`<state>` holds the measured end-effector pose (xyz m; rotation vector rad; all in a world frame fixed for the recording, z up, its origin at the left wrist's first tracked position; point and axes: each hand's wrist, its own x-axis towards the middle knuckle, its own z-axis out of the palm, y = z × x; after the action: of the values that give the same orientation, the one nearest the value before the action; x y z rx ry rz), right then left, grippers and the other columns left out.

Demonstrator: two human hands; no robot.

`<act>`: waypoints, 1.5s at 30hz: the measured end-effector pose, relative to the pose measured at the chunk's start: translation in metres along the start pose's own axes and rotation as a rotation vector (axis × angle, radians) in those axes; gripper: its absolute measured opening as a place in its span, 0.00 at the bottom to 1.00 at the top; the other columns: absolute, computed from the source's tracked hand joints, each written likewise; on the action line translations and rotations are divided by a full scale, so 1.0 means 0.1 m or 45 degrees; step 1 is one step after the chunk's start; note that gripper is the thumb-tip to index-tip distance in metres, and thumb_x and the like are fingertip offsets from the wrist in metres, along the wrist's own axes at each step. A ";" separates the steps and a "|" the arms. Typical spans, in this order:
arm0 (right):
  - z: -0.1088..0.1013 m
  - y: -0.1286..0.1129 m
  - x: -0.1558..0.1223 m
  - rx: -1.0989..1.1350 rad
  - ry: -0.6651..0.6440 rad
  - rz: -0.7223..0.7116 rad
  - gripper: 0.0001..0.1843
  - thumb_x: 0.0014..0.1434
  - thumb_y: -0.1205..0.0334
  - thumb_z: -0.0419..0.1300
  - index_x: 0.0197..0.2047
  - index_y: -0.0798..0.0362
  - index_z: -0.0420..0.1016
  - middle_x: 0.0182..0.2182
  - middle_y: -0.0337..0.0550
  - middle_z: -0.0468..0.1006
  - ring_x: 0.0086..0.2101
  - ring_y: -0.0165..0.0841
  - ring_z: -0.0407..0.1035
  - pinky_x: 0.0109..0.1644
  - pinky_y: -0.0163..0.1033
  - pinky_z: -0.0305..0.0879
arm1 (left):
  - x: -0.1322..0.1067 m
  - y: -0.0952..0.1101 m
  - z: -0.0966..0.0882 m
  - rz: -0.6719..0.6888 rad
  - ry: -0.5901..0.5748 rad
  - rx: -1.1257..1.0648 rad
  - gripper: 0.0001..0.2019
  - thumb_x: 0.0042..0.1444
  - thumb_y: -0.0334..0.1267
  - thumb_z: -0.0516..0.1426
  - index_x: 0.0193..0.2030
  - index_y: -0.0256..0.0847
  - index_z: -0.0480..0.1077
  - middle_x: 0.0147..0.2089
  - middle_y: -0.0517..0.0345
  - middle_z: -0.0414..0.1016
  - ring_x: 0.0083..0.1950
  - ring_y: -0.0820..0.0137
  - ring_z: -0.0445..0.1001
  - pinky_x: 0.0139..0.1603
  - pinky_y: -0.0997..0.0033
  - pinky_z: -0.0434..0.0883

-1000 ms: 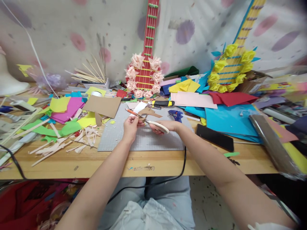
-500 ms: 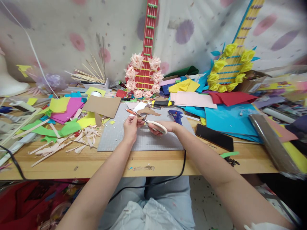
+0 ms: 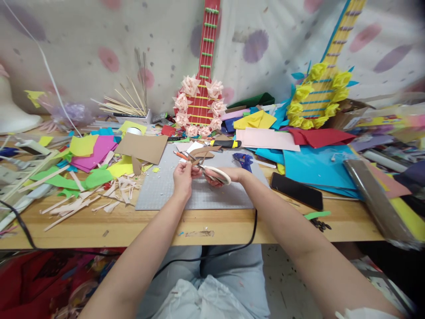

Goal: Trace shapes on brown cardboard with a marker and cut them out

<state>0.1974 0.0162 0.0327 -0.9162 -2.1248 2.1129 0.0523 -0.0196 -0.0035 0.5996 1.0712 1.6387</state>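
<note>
Over the grey cutting mat (image 3: 159,188), my right hand (image 3: 229,175) grips white-handled scissors (image 3: 221,173), their blades pointing left. The fingers of my left hand (image 3: 182,177) are pinched around a small piece of brown paper (image 3: 195,161) by the blades; its outline is partly hidden. An orange pen-like stick (image 3: 181,155) shows just beyond the left fingertips. More brown paper (image 3: 207,150) and a white scrap lie behind the hands. To the right of the scissors rests a blue glue gun (image 3: 244,160).
A yellow-black utility knife (image 3: 227,143) lies behind the mat. A black phone (image 3: 296,190) sits at right, near blue sheets (image 3: 315,164). Paper scraps (image 3: 122,188) and a brown sheet (image 3: 142,147) cover the left. Behind stand a red paper guitar (image 3: 199,106) and a yellow one (image 3: 317,97).
The scissor blades have opened wider at the brown paper, and the brown paper has shifted slightly. Both hands stay in nearly the same place.
</note>
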 end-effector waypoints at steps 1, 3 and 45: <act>-0.01 0.00 -0.01 0.004 -0.012 -0.012 0.30 0.47 0.31 0.48 0.27 0.52 0.54 0.19 0.31 0.53 0.19 0.22 0.47 0.21 0.33 0.45 | 0.00 0.01 -0.02 -0.013 -0.035 0.007 0.12 0.44 0.42 0.59 0.25 0.38 0.61 0.17 0.63 0.70 0.19 0.74 0.72 0.25 0.74 0.71; -0.03 0.02 -0.03 -0.002 -0.035 -0.024 0.30 0.48 0.31 0.48 0.27 0.53 0.54 0.19 0.32 0.53 0.19 0.22 0.47 0.21 0.33 0.46 | 0.01 0.04 -0.06 -0.064 -0.135 0.030 0.13 0.42 0.42 0.60 0.25 0.38 0.61 0.17 0.63 0.70 0.17 0.74 0.71 0.22 0.75 0.70; 0.12 0.11 0.08 0.029 1.018 -0.146 0.21 0.45 0.44 0.60 0.23 0.55 0.61 0.16 0.35 0.67 0.14 0.23 0.58 0.17 0.30 0.51 | 0.13 0.09 -0.17 0.176 0.097 0.006 0.11 0.41 0.40 0.61 0.27 0.37 0.63 0.21 0.65 0.68 0.20 0.79 0.67 0.23 0.76 0.69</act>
<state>0.1909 0.0077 0.0182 -1.3036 -1.6676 1.3574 0.0302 -0.0139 -0.0052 0.6304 1.1097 1.7914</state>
